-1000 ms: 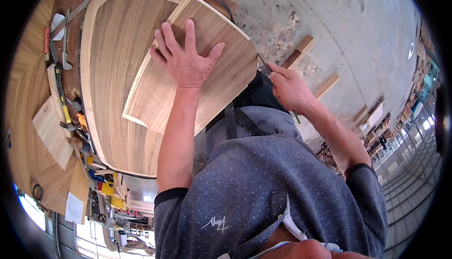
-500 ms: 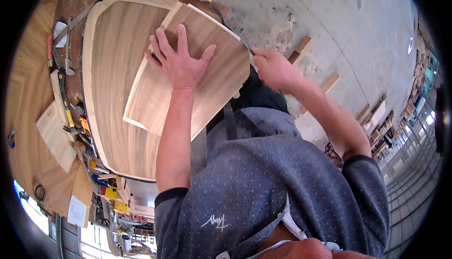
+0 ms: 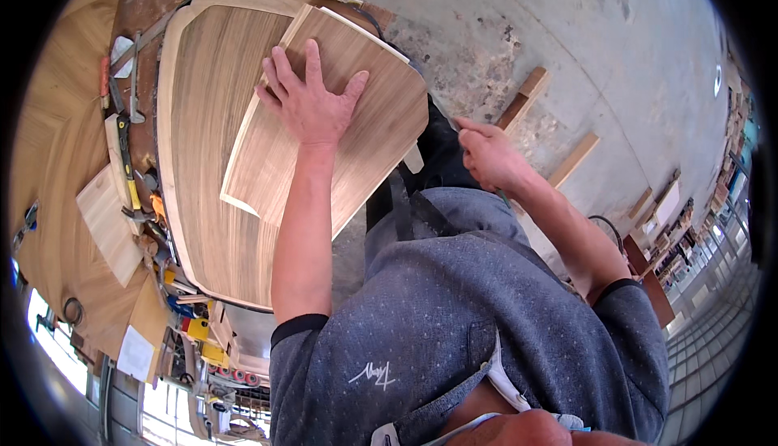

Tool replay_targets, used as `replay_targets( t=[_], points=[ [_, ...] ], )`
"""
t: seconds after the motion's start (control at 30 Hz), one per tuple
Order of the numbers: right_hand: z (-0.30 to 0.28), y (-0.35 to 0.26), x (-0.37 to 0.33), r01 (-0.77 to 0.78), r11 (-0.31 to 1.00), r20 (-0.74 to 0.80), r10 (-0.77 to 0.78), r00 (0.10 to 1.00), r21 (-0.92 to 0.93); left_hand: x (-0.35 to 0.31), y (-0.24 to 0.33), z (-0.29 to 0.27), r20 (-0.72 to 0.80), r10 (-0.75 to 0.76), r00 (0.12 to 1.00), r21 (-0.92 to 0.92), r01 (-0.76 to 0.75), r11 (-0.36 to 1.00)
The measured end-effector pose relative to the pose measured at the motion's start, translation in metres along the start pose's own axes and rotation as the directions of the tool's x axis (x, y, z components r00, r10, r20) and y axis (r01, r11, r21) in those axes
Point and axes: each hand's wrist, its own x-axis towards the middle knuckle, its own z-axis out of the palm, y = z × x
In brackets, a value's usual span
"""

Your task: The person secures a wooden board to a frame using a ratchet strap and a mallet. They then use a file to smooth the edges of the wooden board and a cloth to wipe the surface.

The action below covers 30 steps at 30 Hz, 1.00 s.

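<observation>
My left hand (image 3: 311,110) lies flat on a curved wooden panel (image 3: 377,98), its fingers and thumb spread. The panel has striped brown grain and pale edges, and rests at an angle on a larger framed wooden panel (image 3: 203,138). To the right of the panel, apart from its edge, my right hand (image 3: 496,157) is closed round a slim file-like tool (image 3: 447,110). The thin blade points up and left toward the panel's right edge, while a bit of green handle shows below the fist. Most of the handle is hidden by my fingers.
Left of the large panel lie a hammer (image 3: 127,162) with a black and yellow handle, a metal tool (image 3: 135,81) and a small wooden board (image 3: 111,223). Wood blocks (image 3: 523,98) lie on the concrete floor (image 3: 567,49) at right. Yellow clamps (image 3: 212,354) show at lower left.
My right hand has moved down and right with the tool, away from the small panel's edge. My left hand has stayed spread on the panel. The view has shifted slightly.
</observation>
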Motion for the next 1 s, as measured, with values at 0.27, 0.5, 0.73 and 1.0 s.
replay_targets(
  t=[0.27,0.5,0.73,1.0],
  points=[
    [-0.031,0.013,0.005,0.19,0.955,0.006,-0.196,0.981,0.228,-0.105,0.084,0.001,0.23,0.287,0.93,-0.01,-0.293,0.956],
    [-0.023,0.013,-0.002,0.365,0.887,-0.042,-0.369,0.929,0.284,-0.088,0.095,-0.074,0.28,0.259,0.925,-0.124,-0.232,0.965],
    [-0.012,-0.011,-0.016,0.515,0.798,0.054,-0.557,0.829,0.313,0.028,0.032,-0.256,0.333,0.087,0.939,-0.199,-0.021,0.98],
    [0.03,-0.054,-0.028,0.583,0.706,0.237,-0.695,0.679,0.401,0.124,-0.018,-0.266,0.164,-0.116,0.98,0.172,0.087,0.981]
  ],
)
